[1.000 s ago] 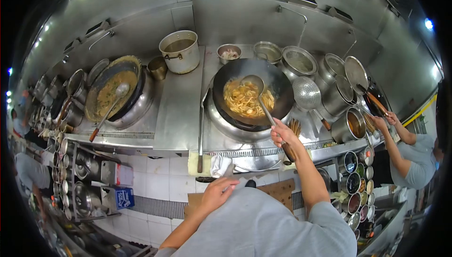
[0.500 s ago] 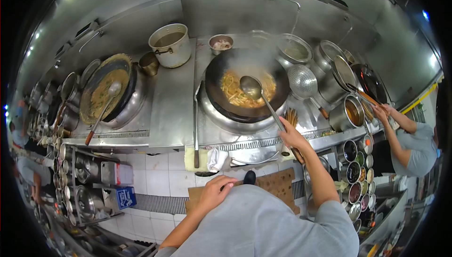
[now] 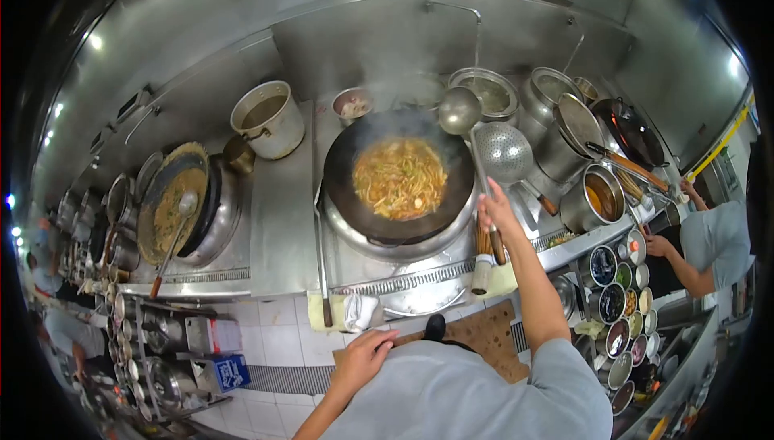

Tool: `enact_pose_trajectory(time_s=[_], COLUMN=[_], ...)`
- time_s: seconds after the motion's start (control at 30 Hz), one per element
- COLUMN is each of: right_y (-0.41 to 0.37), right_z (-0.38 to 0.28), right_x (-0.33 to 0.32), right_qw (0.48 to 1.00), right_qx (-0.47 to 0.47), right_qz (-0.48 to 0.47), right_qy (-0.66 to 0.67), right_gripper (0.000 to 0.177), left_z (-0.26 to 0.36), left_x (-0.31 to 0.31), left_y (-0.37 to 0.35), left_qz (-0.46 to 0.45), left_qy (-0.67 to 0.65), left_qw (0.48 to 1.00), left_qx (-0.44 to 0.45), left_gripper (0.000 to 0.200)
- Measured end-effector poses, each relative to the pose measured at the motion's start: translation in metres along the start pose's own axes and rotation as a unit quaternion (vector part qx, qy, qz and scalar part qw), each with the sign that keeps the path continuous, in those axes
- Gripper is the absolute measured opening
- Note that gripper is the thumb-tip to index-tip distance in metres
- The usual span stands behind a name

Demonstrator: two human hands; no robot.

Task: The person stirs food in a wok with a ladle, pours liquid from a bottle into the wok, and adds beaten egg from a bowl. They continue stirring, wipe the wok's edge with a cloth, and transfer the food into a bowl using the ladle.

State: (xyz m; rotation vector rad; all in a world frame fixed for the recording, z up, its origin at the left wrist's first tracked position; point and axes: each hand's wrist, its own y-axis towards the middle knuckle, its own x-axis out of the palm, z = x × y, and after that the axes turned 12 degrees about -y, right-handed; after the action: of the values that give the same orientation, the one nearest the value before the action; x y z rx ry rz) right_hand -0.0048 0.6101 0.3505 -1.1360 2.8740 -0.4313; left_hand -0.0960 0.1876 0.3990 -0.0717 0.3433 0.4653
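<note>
My right hand (image 3: pixel 498 213) grips the long handle of a metal ladle (image 3: pixel 459 110). The ladle's bowl is lifted over the far right rim of a dark wok (image 3: pixel 337 186), beside a pot of liquid (image 3: pixel 484 92). Inside the wok, noodle-like strips (image 3: pixel 401 178) lie in brownish sauce, and faint steam rises. A perforated skimmer (image 3: pixel 501 152) rests just right of the wok. Below my right hand stands a bamboo brush (image 3: pixel 482 267). My left hand (image 3: pixel 364 359) hangs near my waist, fingers loosely extended, with nothing visible in it.
At left, another large wok (image 3: pixel 211 222) holds a thick mixture and a second ladle (image 3: pixel 188 202). A tall pot (image 3: pixel 268 120) stands between the woks. On the right are a saucepan (image 3: pixel 592 198), seasoning containers (image 3: pixel 606 267) and a co-worker (image 3: pixel 713 242). A white cloth (image 3: pixel 359 311) hangs at the front edge.
My right hand has raised the ladle out of the noodles and moved it to the wok's far right. The view has shifted. The co-worker's hands have moved apart and lower.
</note>
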Motion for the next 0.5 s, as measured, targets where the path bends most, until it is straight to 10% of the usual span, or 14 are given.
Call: enact_pose_trajectory(time_s=[0.3, 0.37, 0.5], right_y=[0.188, 0.228, 0.24], right_z=[-0.027, -0.027, -0.027], right_x=[-0.114, -0.138, -0.145], right_qw=[0.96, 0.988, 0.932], right_qx=[-0.007, 0.007, 0.069], right_qz=[0.202, 0.115, -0.076], right_qy=[-0.192, -0.098, 0.348], right_gripper=[0.046, 0.013, 0.018], left_z=[-0.01, -0.008, -0.01], left_x=[0.035, 0.046, 0.056], left_y=[0.014, 0.015, 0.025], left_qz=[0.106, 0.121, 0.078], left_qy=[0.034, 0.04, 0.104], left_qw=[0.991, 0.984, 0.987], left_qx=[-0.081, -0.128, -0.096], left_gripper=[0.013, 0.012, 0.029])
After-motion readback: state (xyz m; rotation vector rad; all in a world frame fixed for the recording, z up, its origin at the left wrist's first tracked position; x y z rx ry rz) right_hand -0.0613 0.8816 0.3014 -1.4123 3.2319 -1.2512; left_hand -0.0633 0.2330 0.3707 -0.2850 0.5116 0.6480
